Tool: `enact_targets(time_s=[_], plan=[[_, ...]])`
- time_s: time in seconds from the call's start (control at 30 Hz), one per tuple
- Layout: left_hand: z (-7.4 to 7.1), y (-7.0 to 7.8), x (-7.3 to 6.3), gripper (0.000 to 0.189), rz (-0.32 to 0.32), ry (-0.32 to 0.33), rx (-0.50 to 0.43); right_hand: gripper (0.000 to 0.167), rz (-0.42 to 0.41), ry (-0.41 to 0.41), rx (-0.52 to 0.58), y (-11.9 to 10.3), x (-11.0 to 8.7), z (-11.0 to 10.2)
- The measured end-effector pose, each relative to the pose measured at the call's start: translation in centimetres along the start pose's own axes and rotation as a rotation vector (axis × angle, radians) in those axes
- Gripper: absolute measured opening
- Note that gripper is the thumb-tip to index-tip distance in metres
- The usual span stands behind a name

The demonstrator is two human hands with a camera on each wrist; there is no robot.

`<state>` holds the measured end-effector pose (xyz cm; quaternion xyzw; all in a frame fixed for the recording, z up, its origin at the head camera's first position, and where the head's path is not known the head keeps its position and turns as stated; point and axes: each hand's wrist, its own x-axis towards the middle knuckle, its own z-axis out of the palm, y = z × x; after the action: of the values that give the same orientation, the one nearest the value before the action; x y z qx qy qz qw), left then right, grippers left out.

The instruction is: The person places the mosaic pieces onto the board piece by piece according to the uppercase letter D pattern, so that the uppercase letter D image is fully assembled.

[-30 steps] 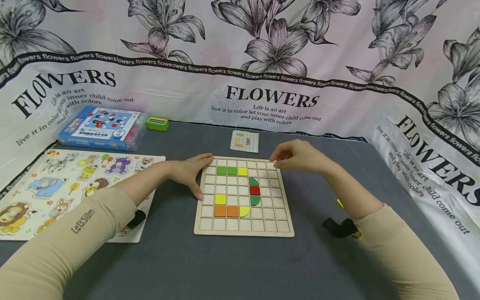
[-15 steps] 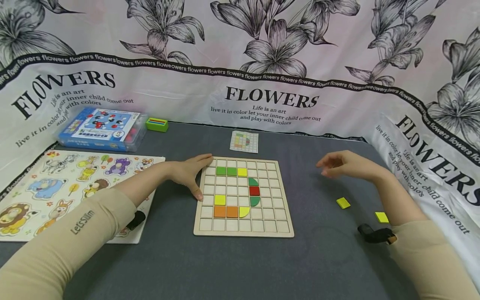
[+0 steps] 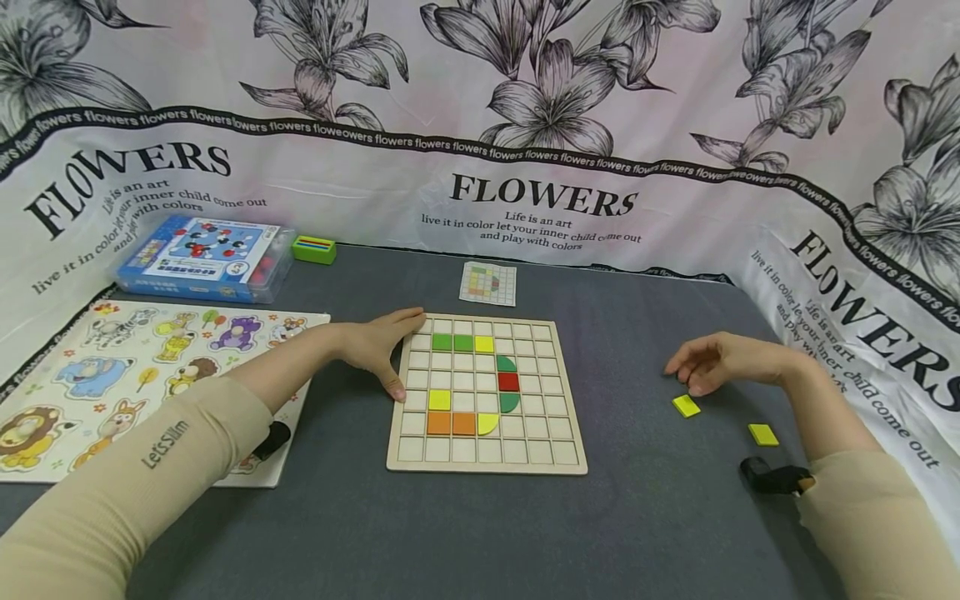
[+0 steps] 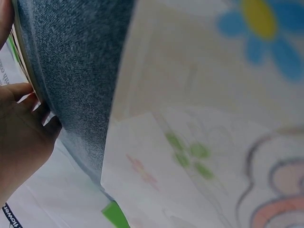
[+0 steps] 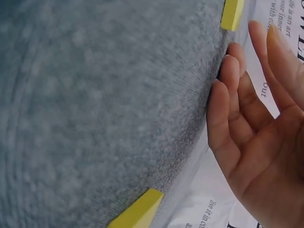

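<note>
A wooden grid board (image 3: 487, 450) lies mid-table, with green, yellow, red and orange tiles in some of its cells. My left hand (image 3: 372, 350) rests at the board's left edge, thumb and fingers spread along it. Over to the right, my right hand (image 3: 731, 362) hovers just behind a loose yellow tile (image 3: 686, 406), its fingers loosely bent and nothing between them. A second yellow tile (image 3: 763, 435) lies nearer the right forearm. In the right wrist view the same hand (image 5: 256, 123) shows beside the yellow tiles, apart from both.
Behind the board lies a small pattern card (image 3: 488, 284). An animal puzzle board (image 3: 150, 375) sits under the left forearm. At the back left stand a blue boxed set (image 3: 202, 258) and a green block (image 3: 314, 248). A printed cloth (image 3: 360, 200) walls the table's back and sides.
My right hand has left the board's top right corner and moved right and toward me, down to the loose yellow tiles. The left hand and the board stay put.
</note>
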<state>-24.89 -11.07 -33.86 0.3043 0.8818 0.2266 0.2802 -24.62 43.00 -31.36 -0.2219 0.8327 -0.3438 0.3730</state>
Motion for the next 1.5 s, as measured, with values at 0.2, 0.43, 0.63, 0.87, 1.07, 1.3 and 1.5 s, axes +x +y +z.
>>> enact_targets(time_s=[0.2,0.43,0.63,0.87,1.07,1.3,1.5], plan=[[0.1,0.0,-0.1,0.128,-0.006,0.005,-0.001,0.043,0.006,-0.041,0.010,0.2,0.1,0.3],[0.2,-0.1,-0.1,0.126,-0.010,0.004,0.005,0.043,0.020,-0.058,-0.051,0.0,0.3,0.9],[0.3,-0.1,-0.1,0.126,-0.011,0.003,0.003,0.041,0.022,-0.065,-0.082,-0.1,0.7,1.0],[0.2,0.0,-0.1,0.126,-0.010,-0.002,-0.004,0.041,0.008,-0.064,-0.101,-0.2,0.5,1.2],[0.2,0.0,-0.1,0.126,-0.010,-0.002,-0.003,0.038,0.035,-0.031,-0.143,-0.3,0.5,1.6],[0.2,0.0,-0.1,0.126,-0.008,-0.002,-0.010,0.033,0.015,-0.019,-0.179,-0.6,0.7,2.0],[0.1,0.0,-0.2,0.126,-0.007,0.001,-0.012,0.029,-0.022,0.004,-0.235,-0.5,0.9,2.0]])
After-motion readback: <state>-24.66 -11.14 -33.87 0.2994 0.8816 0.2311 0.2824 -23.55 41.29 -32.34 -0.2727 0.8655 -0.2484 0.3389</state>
